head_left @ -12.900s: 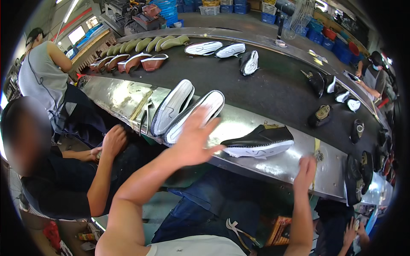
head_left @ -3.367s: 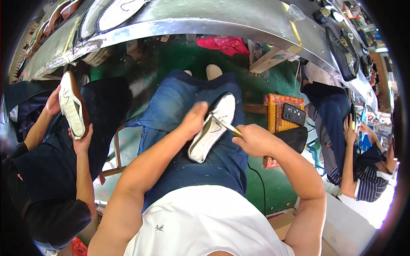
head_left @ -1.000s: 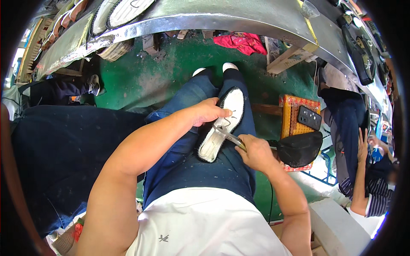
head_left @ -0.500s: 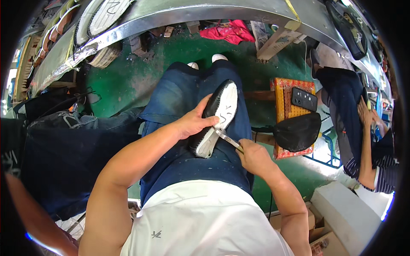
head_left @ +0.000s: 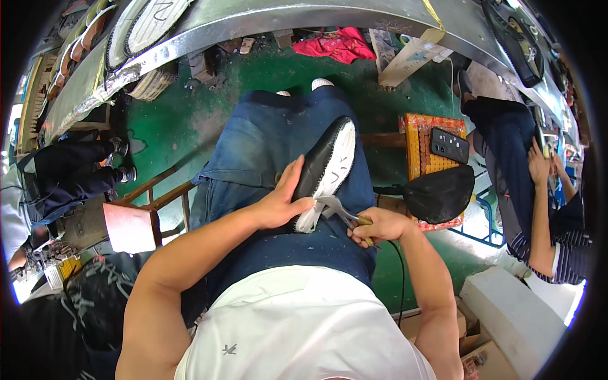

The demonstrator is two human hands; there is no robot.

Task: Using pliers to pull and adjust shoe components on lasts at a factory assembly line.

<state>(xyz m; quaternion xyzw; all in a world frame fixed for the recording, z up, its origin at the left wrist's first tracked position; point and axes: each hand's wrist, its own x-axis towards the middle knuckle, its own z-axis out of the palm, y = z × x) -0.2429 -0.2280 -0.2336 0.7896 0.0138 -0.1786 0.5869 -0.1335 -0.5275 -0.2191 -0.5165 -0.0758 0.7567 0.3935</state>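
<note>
A black shoe upper point(head_left: 315, 171) with a white, stitched-edged underside point(head_left: 341, 161) lies aslant across my lap, toe pointing away to the right. My left hand point(head_left: 278, 204) holds it from the left, fingers along the black side and thumb near the heel end. Dark curved marks show on the white face. In my right hand point(head_left: 385, 225) is a pair of pincers point(head_left: 347, 215) with yellowish handles. Their metal jaws meet the whitish material at the heel end; whether they pinch it I cannot tell.
A metal bench edge point(head_left: 272, 26) curves across the far side, with white-soled shoe pieces point(head_left: 155, 25) on it. At right, a phone point(head_left: 449, 146) and a black rounded piece point(head_left: 440, 195) rest on a beaded seat point(head_left: 419, 136). A wooden stool point(head_left: 136, 225) stands left. Other people sit on both sides.
The shoe has rolled, showing more black side. My left hand has shifted toward the heel, and the pincers have turned in my right hand. Dark cloth at left has moved, uncovering the stool.
</note>
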